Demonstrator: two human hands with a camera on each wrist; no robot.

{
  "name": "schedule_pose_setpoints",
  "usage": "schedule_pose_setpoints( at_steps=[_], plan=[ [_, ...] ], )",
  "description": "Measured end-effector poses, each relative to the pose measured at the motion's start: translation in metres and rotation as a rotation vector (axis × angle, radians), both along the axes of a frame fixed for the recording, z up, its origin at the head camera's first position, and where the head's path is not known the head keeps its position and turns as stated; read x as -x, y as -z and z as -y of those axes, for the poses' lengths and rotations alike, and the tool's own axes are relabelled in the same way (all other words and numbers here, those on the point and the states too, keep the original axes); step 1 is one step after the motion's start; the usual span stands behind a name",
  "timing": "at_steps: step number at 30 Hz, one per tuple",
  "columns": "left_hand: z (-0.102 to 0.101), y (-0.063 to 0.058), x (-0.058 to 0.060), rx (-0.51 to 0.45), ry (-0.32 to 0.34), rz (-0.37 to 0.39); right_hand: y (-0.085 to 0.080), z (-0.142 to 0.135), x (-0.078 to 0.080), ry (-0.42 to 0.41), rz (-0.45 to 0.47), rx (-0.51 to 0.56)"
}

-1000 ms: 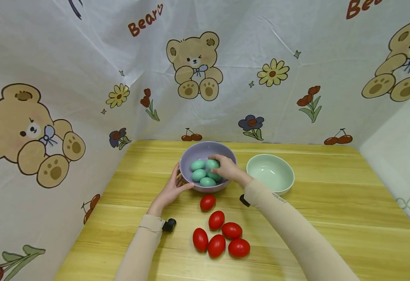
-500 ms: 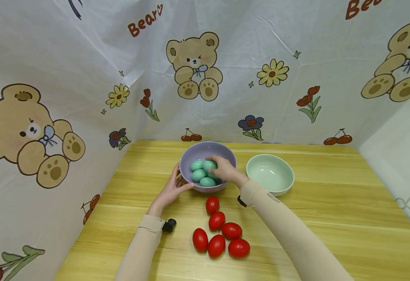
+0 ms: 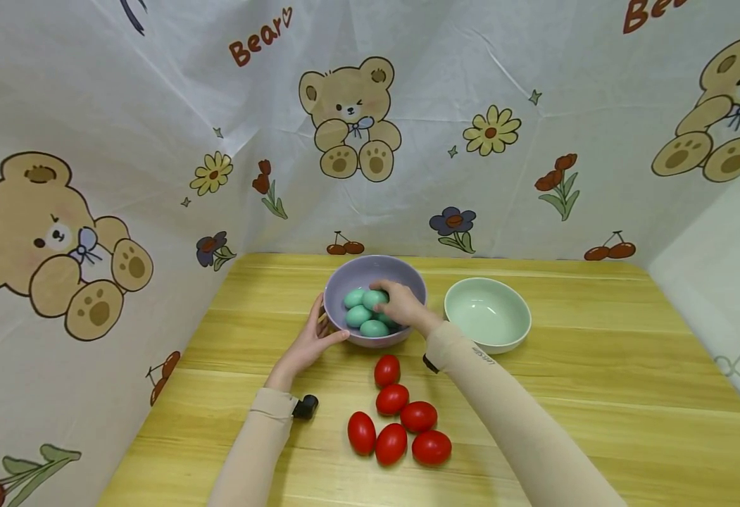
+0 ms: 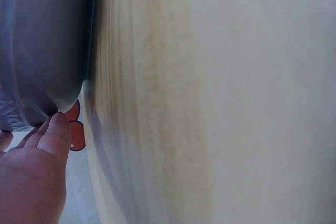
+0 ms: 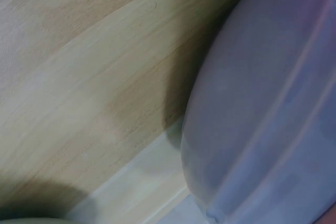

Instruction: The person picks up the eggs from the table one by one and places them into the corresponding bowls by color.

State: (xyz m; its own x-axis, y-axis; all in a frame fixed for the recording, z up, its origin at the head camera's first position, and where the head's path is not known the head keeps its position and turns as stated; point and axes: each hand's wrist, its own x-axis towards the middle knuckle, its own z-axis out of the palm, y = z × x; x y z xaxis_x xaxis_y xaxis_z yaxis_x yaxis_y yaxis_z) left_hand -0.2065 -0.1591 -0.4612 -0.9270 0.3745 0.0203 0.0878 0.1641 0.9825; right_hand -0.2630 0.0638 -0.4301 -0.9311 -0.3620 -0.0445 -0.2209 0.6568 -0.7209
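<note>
A purple bowl [image 3: 370,267] near the back of the table holds several mint-green eggs [image 3: 359,316]. With my left hand [image 3: 305,346] I grip its left side, thumb at the near rim and fingers against the outer wall. In the left wrist view those fingertips [image 4: 59,124] touch the bowl's dark outer side [image 4: 50,40]. My right hand [image 3: 403,304] reaches over the right rim and holds one green egg [image 3: 374,300] among the others. The right wrist view shows the bowl's outside [image 5: 252,103] but hardly any of that hand.
Several red eggs [image 3: 391,443] lie loose on the wooden table [image 3: 598,366] in front of the purple bowl. A pale green bowl [image 3: 490,313] with nothing in it stands just to its right. A bear-printed cloth [image 3: 420,197] hangs behind the table.
My right hand has shifted slightly left inside the bowl, with the green egg moving along. The red egg nearest the bowl has rolled right and towards me. My left hand stays put.
</note>
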Motion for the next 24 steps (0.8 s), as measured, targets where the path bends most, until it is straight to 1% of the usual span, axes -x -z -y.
schedule_pose_setpoints(
  at_steps=[5, 12, 21, 24],
  plan=[
    [0.0003, -0.0005, -0.0005, -0.002, -0.002, -0.002, 0.0005, 0.0026, 0.0002, 0.02, -0.01, -0.026],
    [0.0, -0.0005, -0.0005, -0.024, 0.01, -0.004, 0.0043, 0.0041, 0.0001, 0.018, 0.005, -0.042],
    [0.0007, -0.001, -0.0009, -0.009, 0.006, -0.001, 0.0068, 0.0068, 0.003, -0.004, 0.036, -0.158],
    [0.0005, -0.0009, -0.001, -0.004, 0.004, 0.005, 0.0061, 0.007, 0.0031, -0.015, 0.048, -0.166]
  ],
)
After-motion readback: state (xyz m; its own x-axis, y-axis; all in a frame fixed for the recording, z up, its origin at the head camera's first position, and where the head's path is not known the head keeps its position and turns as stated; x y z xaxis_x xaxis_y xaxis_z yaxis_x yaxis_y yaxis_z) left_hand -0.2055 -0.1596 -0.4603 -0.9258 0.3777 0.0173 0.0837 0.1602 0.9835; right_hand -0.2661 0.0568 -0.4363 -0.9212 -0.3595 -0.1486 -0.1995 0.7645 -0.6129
